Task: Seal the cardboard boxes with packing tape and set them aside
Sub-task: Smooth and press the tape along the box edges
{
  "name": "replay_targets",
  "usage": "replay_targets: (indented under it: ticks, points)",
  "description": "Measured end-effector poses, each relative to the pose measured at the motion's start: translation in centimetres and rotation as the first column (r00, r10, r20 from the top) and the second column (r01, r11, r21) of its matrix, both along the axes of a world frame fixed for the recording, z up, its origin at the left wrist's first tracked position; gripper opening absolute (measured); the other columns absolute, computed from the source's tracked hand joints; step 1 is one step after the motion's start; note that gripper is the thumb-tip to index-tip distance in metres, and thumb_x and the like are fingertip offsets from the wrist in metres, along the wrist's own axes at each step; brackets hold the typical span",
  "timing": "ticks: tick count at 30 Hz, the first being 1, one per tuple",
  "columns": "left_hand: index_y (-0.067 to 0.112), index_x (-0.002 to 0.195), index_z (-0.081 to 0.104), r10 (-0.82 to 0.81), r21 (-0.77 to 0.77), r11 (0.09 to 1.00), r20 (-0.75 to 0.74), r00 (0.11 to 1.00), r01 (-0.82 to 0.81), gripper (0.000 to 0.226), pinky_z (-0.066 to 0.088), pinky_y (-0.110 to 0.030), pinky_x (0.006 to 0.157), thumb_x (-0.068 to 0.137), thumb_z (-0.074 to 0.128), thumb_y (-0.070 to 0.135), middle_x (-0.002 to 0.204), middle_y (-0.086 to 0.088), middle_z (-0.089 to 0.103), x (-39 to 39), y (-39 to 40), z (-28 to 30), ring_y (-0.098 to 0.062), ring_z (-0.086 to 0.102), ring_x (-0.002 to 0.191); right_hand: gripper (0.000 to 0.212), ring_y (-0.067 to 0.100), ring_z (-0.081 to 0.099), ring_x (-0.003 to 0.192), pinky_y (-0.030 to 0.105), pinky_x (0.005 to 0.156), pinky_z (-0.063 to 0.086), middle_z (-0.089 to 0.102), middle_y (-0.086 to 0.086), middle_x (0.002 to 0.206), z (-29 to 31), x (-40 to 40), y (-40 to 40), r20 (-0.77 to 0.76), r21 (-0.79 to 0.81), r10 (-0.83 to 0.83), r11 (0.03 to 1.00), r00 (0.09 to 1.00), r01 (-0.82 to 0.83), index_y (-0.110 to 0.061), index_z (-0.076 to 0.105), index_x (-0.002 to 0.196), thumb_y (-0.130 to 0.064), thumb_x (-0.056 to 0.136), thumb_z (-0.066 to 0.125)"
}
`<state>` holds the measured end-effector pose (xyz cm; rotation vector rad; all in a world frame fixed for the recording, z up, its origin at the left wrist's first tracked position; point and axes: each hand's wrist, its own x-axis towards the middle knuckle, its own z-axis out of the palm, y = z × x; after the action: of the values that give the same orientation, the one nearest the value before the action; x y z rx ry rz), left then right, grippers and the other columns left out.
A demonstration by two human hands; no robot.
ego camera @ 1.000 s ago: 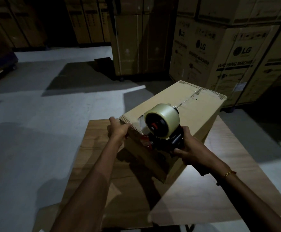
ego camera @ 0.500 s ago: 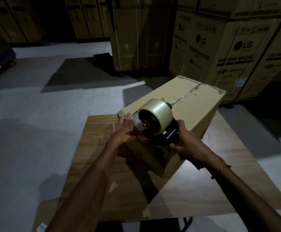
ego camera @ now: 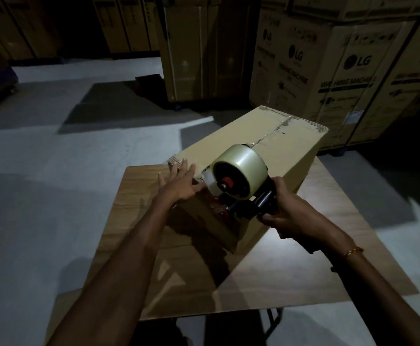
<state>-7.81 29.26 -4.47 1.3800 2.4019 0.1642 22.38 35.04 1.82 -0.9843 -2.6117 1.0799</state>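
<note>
Head view shows the taping step starting: right hand (ego camera: 296, 213) grips the tape dispenser (ego camera: 239, 181) at the cardboard box (ego camera: 266, 146) near edge on the table (ego camera: 329, 245), left hand (ego camera: 181, 183) flat with fingers straight on the box, and next probably comes pulling tape along the seam

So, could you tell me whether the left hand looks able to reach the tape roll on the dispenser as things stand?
Probably yes. The left hand lies flat on the box corner just beside the tape roll, nothing between them; the right hand grips only the handle.
</note>
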Motion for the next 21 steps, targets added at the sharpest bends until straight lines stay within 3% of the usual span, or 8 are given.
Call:
replay_targets:
  ticks: [4, 8, 10, 14, 21]
  points:
    - [0.024, 0.162, -0.006, -0.052, -0.071, 0.996, -0.071, 0.996, 0.047, 0.086, -0.019, -0.060, 0.115, 0.101, 0.044, 0.059, 0.166, 0.001, -0.024, 2.1, 0.3, 0.6, -0.024, -0.024, 0.152, 0.055, 0.013, 0.061, 0.055, 0.025, 0.048, 0.051, 0.063, 0.001, 0.091, -0.6, 0.4, -0.4, -0.049, 0.019, -0.003, 1.000, 0.999, 0.004, -0.025, 0.029, 0.130, -0.015, 0.094, 0.070]
    - [0.028, 0.159, -0.011, -0.133, -0.066, 0.990, -0.066, 0.989, 0.128, 0.090, -0.018, -0.059, 0.118, 0.102, 0.059, 0.033, 0.162, 0.009, -0.030, 3.4, -0.7, -0.5, -0.012, -0.032, 0.145, 0.056, 0.020, 0.063, 0.060, 0.027, 0.049, 0.053, 0.062, 0.000, 0.094, -0.6, 0.6, -0.6, -0.059, 0.020, -0.001, 1.000, 0.998, 0.002, -0.025, 0.030, 0.132, -0.015, 0.094, 0.069]
    - [0.025, 0.161, -0.008, -0.149, -0.089, 0.986, -0.112, 0.983, 0.139, 0.089, -0.019, -0.060, 0.117, 0.102, 0.058, 0.034, 0.166, 0.002, -0.026, 3.1, -0.6, -0.8, -0.017, -0.030, 0.149, 0.055, 0.021, 0.063, 0.060, 0.027, 0.048, 0.052, 0.062, 0.000, 0.095, -0.7, 0.6, -0.5, -0.072, 0.006, 0.003, 1.000, 0.997, -0.003, -0.023, 0.030, 0.131, -0.014, 0.094, 0.070]
    - [0.023, 0.162, -0.006, -0.148, -0.102, 0.984, -0.041, 0.988, 0.143, 0.083, -0.019, -0.061, 0.118, 0.103, 0.052, 0.039, 0.166, 0.001, -0.025, 3.9, -0.9, 1.0, -0.021, -0.028, 0.151, 0.052, 0.019, 0.061, 0.062, 0.026, 0.048, 0.051, 0.064, 0.006, 0.099, -0.4, 0.1, 0.0, -0.095, -0.032, 0.013, 0.999, 0.995, -0.016, -0.021, 0.032, 0.129, -0.013, 0.094, 0.070]
    - [0.030, 0.161, -0.008, -0.106, -0.074, 0.992, 0.006, 0.994, 0.106, 0.084, -0.019, -0.062, 0.116, 0.101, 0.045, 0.056, 0.163, 0.009, -0.028, 3.7, -0.4, 0.4, -0.017, -0.027, 0.151, 0.051, 0.019, 0.060, 0.056, 0.028, 0.048, 0.050, 0.064, 0.009, 0.092, 0.0, 1.8, 0.1, -0.094, -0.086, -0.002, 0.996, 0.996, -0.006, -0.022, 0.032, 0.126, -0.013, 0.093, 0.070]
